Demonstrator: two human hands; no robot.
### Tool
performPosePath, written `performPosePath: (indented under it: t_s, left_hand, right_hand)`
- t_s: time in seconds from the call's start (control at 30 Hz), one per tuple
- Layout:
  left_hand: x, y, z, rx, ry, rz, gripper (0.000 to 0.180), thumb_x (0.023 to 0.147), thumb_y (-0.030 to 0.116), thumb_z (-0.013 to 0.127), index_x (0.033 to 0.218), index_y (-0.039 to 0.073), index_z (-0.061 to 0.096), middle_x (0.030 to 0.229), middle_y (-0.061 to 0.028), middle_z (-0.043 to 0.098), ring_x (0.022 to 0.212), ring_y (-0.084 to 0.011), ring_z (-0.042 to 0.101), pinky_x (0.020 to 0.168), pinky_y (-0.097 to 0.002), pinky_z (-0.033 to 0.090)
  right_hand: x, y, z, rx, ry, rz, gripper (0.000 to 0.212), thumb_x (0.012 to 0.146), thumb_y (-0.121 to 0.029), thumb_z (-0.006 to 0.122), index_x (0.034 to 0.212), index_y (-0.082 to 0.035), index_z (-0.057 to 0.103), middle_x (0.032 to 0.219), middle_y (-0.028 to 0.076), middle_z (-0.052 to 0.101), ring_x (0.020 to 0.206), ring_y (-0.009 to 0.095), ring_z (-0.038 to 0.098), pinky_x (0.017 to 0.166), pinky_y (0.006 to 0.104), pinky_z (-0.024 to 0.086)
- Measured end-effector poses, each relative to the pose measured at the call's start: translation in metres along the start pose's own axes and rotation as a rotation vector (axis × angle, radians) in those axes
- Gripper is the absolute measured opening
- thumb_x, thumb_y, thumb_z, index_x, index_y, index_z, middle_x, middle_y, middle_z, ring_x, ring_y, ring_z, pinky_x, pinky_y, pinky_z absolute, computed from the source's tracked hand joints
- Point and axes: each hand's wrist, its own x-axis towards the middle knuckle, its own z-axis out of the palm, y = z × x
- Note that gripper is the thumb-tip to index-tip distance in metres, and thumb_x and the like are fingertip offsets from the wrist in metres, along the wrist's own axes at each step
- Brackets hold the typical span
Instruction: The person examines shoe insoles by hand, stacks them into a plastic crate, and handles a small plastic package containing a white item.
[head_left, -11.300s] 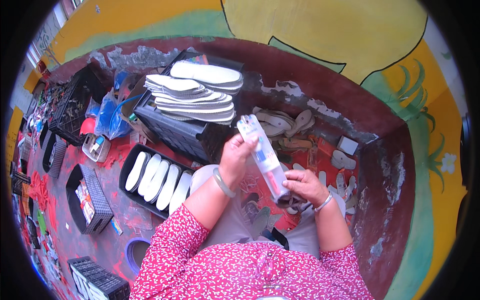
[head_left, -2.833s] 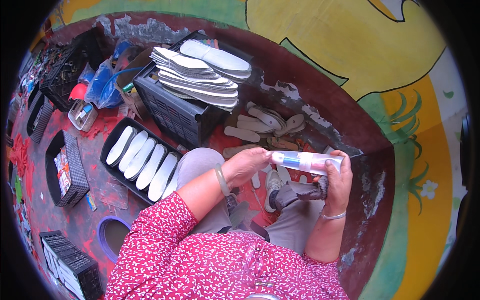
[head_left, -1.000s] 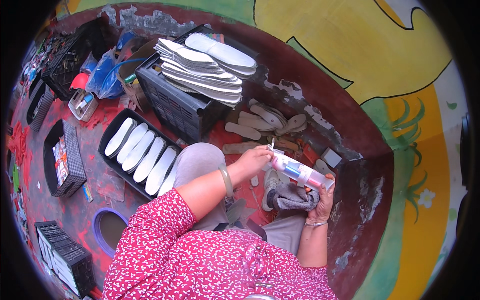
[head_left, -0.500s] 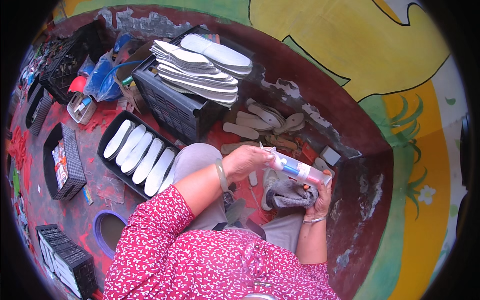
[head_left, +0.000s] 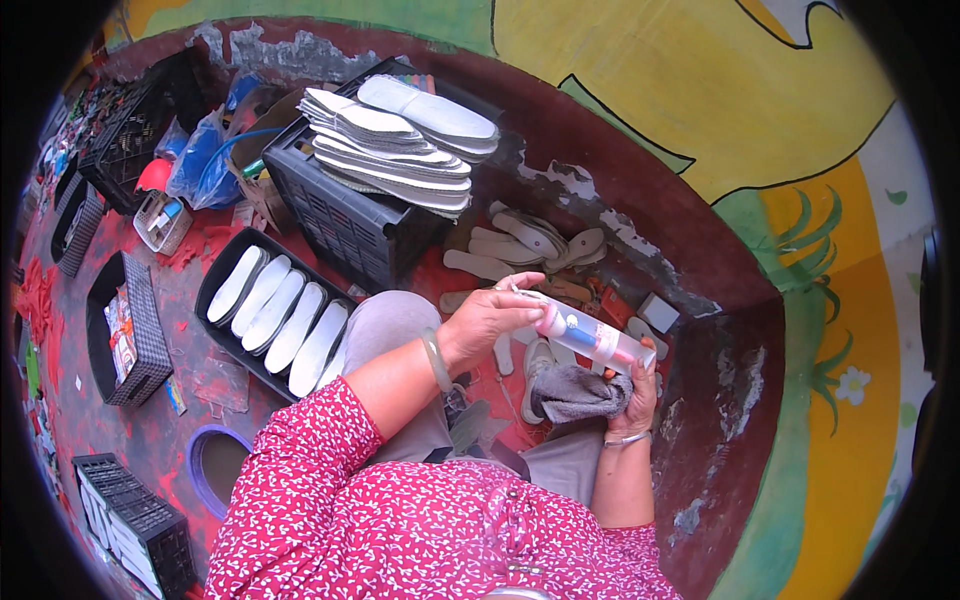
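Observation:
A clear tube-shaped pouch [head_left: 592, 337] with blue, pink and white contents slants down to the right between my hands. Its upper left end is at my left hand [head_left: 485, 325], whose fingers are bent around a white tie there, one finger raised; the exact grip is partly hidden. At the pouch's lower right end, my right hand [head_left: 640, 398] is closed, with fingertips on the plastic. A rumpled grey cloth [head_left: 578, 391] is tucked against that same palm and hangs to its left, below the pouch.
Left of my knee, a long black bin [head_left: 225, 318] holds a row of white insoles [head_left: 270, 312]. More insoles [head_left: 390, 150] are stacked on a black crate [head_left: 345, 215]. Loose soles [head_left: 520, 240] lie by the wall. A checkered basket [head_left: 150, 350] and purple-rimmed bucket [head_left: 194, 470] stand at left.
My left hand has loosened from the pouch's end, lifting its index finger and shifting slightly left. The pouch, grey cloth and right hand have barely moved.

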Motion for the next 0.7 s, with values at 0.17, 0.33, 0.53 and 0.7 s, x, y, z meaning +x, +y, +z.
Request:
performPosePath:
  t_s: [0.17,0.33,0.53,0.7]
  left_hand:
    - [0.001,-0.001,0.002,0.078,0.046,0.074,0.016,0.079,0.006,0.067,0.092,-0.002,0.069,0.129,-0.0110,0.044,0.117,-0.0192,0.043,0.095,-0.0312,0.039]
    - [0.000,-0.002,-0.007,0.255,0.030,0.122,0.013,0.076,0.005,0.068,0.087,-0.002,0.070,0.123,-0.0122,0.050,0.117,-0.0199,0.043,0.093,-0.0314,0.040]
    - [0.000,-0.009,-0.010,0.274,0.159,0.020,0.015,0.077,0.007,0.068,0.089,-0.001,0.071,0.113,-0.0124,0.056,0.114,-0.0190,0.046,0.090,-0.0311,0.042]
    - [-0.002,-0.011,-0.007,0.369,0.235,0.001,0.017,0.076,0.008,0.068,0.090,-0.001,0.071,0.112,-0.0126,0.057,0.112,-0.0190,0.048,0.089,-0.0305,0.043]
  right_hand:
    - [0.002,0.003,0.003,-0.006,0.028,0.051,0.033,0.087,-0.011,0.060,0.116,-0.013,0.043,0.097,0.013,0.058,0.066,0.021,0.063,0.058,0.0290,0.055]
    - [0.004,0.000,0.001,-0.056,0.001,0.029,0.032,0.087,-0.010,0.059,0.115,-0.011,0.043,0.096,0.013,0.058,0.066,0.021,0.062,0.059,0.0283,0.054]
    - [0.005,0.000,0.000,-0.160,-0.001,-0.024,0.032,0.086,-0.010,0.060,0.113,-0.009,0.043,0.095,0.012,0.058,0.066,0.021,0.062,0.059,0.0285,0.054]
    - [0.003,0.003,-0.004,-0.189,0.021,-0.074,0.032,0.086,-0.010,0.061,0.112,-0.008,0.043,0.094,0.011,0.057,0.067,0.021,0.062,0.059,0.0289,0.054]
